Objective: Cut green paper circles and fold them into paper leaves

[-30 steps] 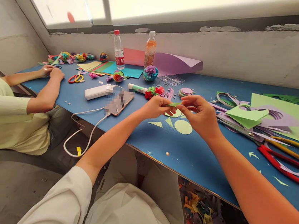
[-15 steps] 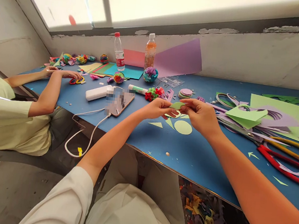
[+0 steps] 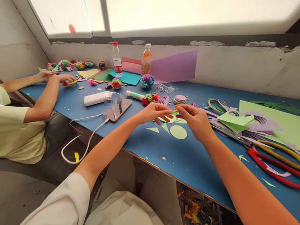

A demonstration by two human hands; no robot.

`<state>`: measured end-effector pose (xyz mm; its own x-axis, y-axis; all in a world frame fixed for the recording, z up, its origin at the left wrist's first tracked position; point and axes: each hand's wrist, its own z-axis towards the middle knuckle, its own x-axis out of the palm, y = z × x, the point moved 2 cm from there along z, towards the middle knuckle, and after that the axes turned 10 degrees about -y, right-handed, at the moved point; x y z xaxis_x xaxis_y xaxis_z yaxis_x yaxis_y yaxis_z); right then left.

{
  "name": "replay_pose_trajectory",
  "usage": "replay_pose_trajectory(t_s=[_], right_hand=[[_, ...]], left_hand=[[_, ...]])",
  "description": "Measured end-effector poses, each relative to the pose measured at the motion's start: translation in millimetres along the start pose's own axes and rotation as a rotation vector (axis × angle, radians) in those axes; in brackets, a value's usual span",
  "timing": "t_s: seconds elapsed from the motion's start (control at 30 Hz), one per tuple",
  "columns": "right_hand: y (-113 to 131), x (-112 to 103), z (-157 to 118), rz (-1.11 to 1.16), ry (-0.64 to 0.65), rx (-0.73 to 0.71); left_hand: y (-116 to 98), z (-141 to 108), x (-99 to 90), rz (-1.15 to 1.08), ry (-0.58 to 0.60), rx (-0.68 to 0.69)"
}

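Between my two hands is a small piece of light green paper (image 3: 175, 112), seen nearly edge-on and partly covered by fingers. My left hand (image 3: 154, 113) pinches its left end, and my right hand (image 3: 195, 120) pinches its right end. Just below them on the blue table (image 3: 141, 144) lies a pale green paper circle (image 3: 178, 132). Pointed green offcuts (image 3: 152, 129) are scattered beside it. Behind my right hand stands a stack of purple paper circles (image 3: 180, 99). To the right rest large scissors (image 3: 282, 160) with red and yellow handles.
A glue stick (image 3: 135, 95), a phone (image 3: 117, 109) and a white power bank (image 3: 96, 99) with a cable lie left of my hands. Two bottles (image 3: 146, 61) stand at the back. Green sheets (image 3: 286, 128) cover the right. A co-worker's hand (image 3: 64, 78) holds yellow-handled scissors at far left.
The green paper has turned from showing its face to nearly edge-on between my fingers. The view has shifted slightly. The co-worker's scissors have been lifted a little.
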<state>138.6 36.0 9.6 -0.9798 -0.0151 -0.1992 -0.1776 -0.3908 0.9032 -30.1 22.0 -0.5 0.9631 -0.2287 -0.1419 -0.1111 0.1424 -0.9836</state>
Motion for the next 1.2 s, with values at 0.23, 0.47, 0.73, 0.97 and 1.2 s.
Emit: replay_pose_trajectory(t_s=[0.23, 0.47, 0.73, 0.97, 1.2], right_hand=[[-3.3, 0.8, -1.8, -0.034, 0.009, -0.012], [-4.5, 4.0, -0.9, -0.081, 0.072, 0.036], [2.2, 3.2, -4.5, -0.279, 0.008, -0.065], [-1.0, 2.9, -5.4, -0.395, -0.109, -0.201], [0.7, 6.0, -11.0, -0.593, -0.113, -0.525]], left_hand=[[4.2, 4.2, 1.9, 0.053, -0.150, 0.111], [2.5, 2.8, -1.6, 0.199, -0.341, 0.320], [2.8, 4.2, -2.1, 0.321, -0.333, 0.584], [7.3, 6.9, 0.6, 0.261, -0.323, 0.619], [9.7, 8.4, 1.0, 0.250, -0.328, 0.629]])
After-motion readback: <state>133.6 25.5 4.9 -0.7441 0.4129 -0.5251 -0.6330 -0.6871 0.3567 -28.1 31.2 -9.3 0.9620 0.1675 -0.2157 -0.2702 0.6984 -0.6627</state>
